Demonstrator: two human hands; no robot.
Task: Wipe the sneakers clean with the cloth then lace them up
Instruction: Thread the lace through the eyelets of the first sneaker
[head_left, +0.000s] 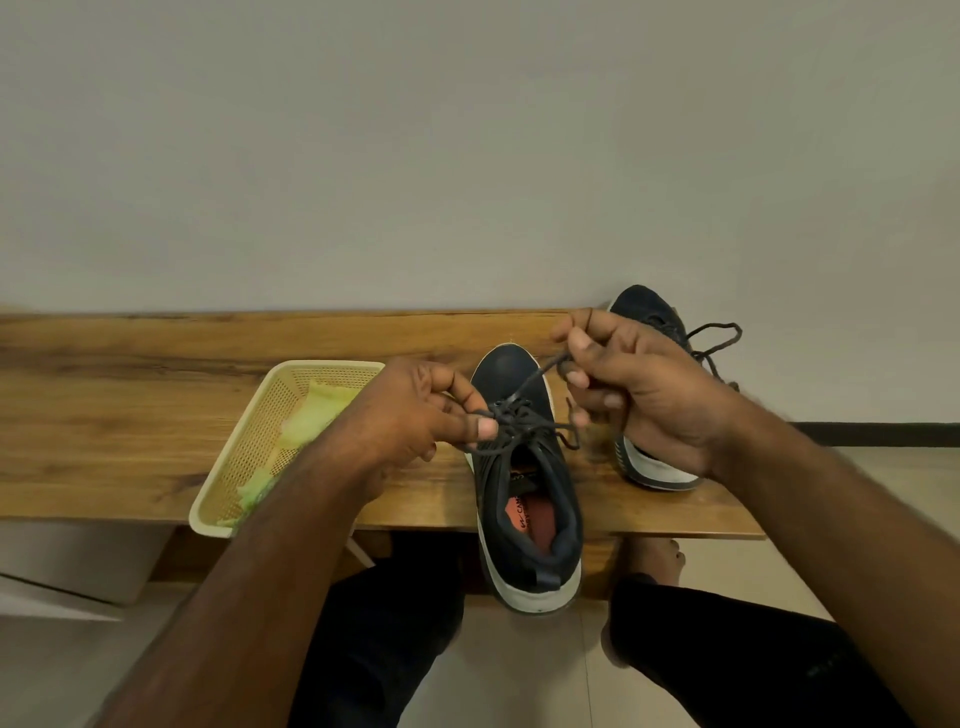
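Observation:
A dark sneaker (524, 499) with a white sole lies on the wooden bench (130, 395), toe towards the wall and heel over the front edge. My left hand (421, 415) pinches its dark lace (519, 415) at the eyelets. My right hand (639, 384) grips the other end of that lace, pulled taut up and to the right. The second sneaker (649, 312) sits behind my right hand, mostly hidden, its lace looped loose to the right. A yellow-green cloth (311, 415) lies in the basket.
A cream plastic basket (249, 447) stands on the bench at the left, its near corner over the edge and partly hidden by my left forearm. A plain wall rises right behind the bench. My knees and bare feet are below, on a tiled floor.

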